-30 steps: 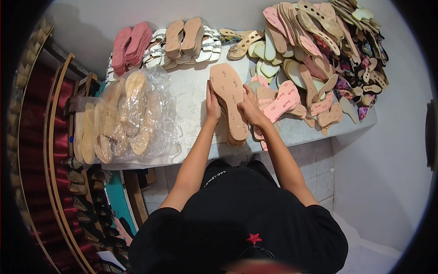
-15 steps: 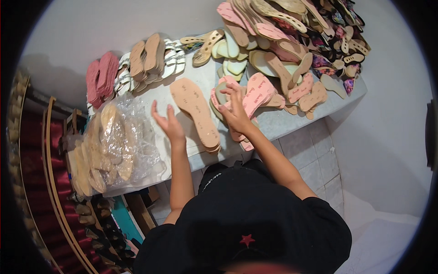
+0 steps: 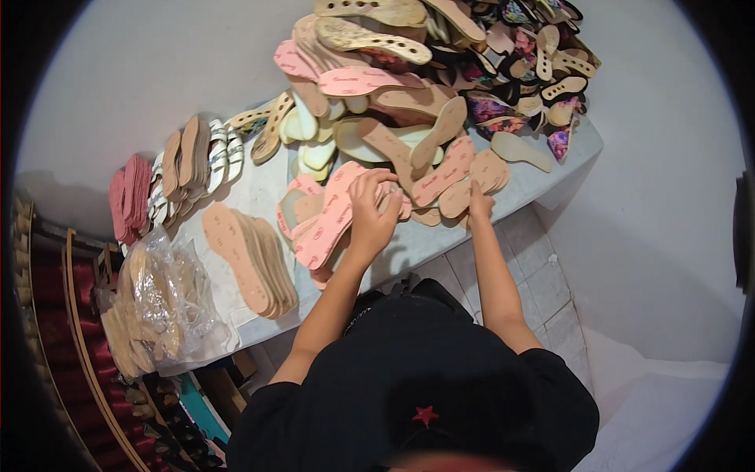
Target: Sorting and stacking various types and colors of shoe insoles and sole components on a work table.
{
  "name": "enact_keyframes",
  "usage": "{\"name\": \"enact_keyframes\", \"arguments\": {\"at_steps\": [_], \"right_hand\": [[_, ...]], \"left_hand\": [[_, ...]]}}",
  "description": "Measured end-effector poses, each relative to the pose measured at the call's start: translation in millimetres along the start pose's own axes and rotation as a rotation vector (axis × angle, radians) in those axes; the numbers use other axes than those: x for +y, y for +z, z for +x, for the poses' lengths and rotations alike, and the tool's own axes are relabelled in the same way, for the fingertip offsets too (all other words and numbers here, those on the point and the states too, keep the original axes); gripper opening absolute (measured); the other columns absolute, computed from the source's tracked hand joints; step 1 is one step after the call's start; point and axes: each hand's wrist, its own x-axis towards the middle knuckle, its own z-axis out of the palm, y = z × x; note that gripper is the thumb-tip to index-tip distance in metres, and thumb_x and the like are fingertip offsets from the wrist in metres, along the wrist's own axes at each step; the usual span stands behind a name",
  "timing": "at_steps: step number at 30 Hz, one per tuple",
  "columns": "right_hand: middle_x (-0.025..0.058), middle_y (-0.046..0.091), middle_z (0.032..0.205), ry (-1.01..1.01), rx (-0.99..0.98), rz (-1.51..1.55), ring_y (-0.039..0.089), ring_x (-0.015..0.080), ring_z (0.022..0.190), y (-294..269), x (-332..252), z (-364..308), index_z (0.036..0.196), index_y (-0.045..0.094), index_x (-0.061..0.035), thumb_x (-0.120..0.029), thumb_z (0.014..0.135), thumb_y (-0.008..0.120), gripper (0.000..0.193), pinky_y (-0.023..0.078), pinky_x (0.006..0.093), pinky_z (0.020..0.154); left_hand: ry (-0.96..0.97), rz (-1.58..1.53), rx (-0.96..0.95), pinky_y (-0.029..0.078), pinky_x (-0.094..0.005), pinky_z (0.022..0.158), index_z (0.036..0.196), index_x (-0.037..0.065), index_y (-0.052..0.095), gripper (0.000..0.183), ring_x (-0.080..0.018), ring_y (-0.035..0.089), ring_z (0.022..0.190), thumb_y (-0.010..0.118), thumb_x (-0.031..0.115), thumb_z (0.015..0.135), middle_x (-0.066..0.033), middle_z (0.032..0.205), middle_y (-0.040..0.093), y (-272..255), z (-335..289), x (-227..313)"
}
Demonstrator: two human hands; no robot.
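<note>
My left hand [image 3: 373,217] is closed over the upper part of a pink printed insole [image 3: 334,219], its fingers bent across the top and the thumb at the side. Under and beside that insole lie more pink and tan ones, partly hidden. Farther right, my right hand [image 3: 480,208] pinches the near end of a small fanned stack of tan insoles [image 3: 474,186]; its thumb shows and the other fingers are mostly hidden beneath. Touching this stack is another pink printed insole [image 3: 445,173]. A neat, tall stack of tan insoles [image 3: 250,259] stands left of my left hand.
Plastic-wrapped soles [image 3: 161,287] sit at the table's left end. Behind them are rose-coloured soles [image 3: 130,197] and white-strapped sandals [image 3: 224,157]. A heap of pale wooden soles [image 3: 373,39] and flowered uppers [image 3: 495,110] fills the back right. The table's edge [image 3: 409,253] runs before me.
My view has swung right. My right hand has left the pink insoles for the small tan stack, and my left hand has moved from beside the tall stack onto the pink insoles.
</note>
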Motion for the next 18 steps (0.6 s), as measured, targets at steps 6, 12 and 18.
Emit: {"name": "enact_keyframes", "arguments": {"at_steps": [6,12,18], "right_hand": [[0.0232,0.057,0.106,0.092,-0.33,0.17,0.059,0.0254,0.094,-3,-30,-1,0.105,0.05,0.0129,-0.015,0.065,0.074,0.055,0.047,0.0338,0.079],[0.0203,0.055,0.104,0.213,-0.405,0.446,0.058,0.0277,0.092,-13,-7,25,0.11,0.043,0.0113,-0.011,0.075,0.062,0.046,0.049,0.0358,0.076],[0.0169,0.054,0.102,0.23,-0.427,0.635,0.059,0.0272,0.088,-40,13,27,0.108,0.043,0.0075,-0.017,0.082,0.051,0.037,0.05,0.0382,0.073]], "left_hand": [[0.015,0.295,-0.096,0.032,-0.0422,0.091,0.099,0.004,0.055,0.029,-0.0354,0.039,0.104,0.06,0.018,0.074,-0.0165,0.104,0.048,74,33,-39],[-0.018,0.514,-0.158,0.036,-0.0423,0.089,0.105,0.004,0.054,0.039,-0.0343,0.044,0.102,0.063,0.024,0.072,-0.0165,0.106,0.051,108,84,-66],[-0.13,0.777,-0.357,0.045,-0.0446,0.076,0.103,0.008,0.057,0.039,-0.0301,0.058,0.092,0.066,0.029,0.071,-0.0145,0.098,0.06,132,113,-88]]}}
